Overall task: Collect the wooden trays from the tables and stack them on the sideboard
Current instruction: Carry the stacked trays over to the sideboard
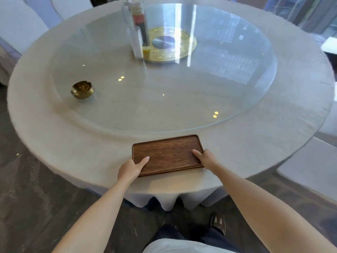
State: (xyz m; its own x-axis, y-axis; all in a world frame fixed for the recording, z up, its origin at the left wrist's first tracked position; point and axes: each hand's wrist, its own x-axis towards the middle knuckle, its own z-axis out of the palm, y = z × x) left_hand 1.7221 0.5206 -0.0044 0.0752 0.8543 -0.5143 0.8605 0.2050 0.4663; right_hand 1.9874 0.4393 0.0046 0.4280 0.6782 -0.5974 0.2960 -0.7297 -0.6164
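Observation:
A dark brown rectangular wooden tray (168, 154) lies flat near the front edge of a round table (54, 143) covered in a grey cloth. My left hand (132, 168) grips the tray's near left corner, thumb lying on the tray's inside. At the right short end my right hand (205, 157) holds the rim, with its thumb on top. The tray holds nothing. No sideboard is in view.
A round glass turntable (182, 99) covers the middle of the table. On it stand a brass bowl (82, 89) at the left, a tall clear jug (136, 28) and a golden centre plate (169, 44). White-covered chairs (21, 24) stand around. Dark floor lies below.

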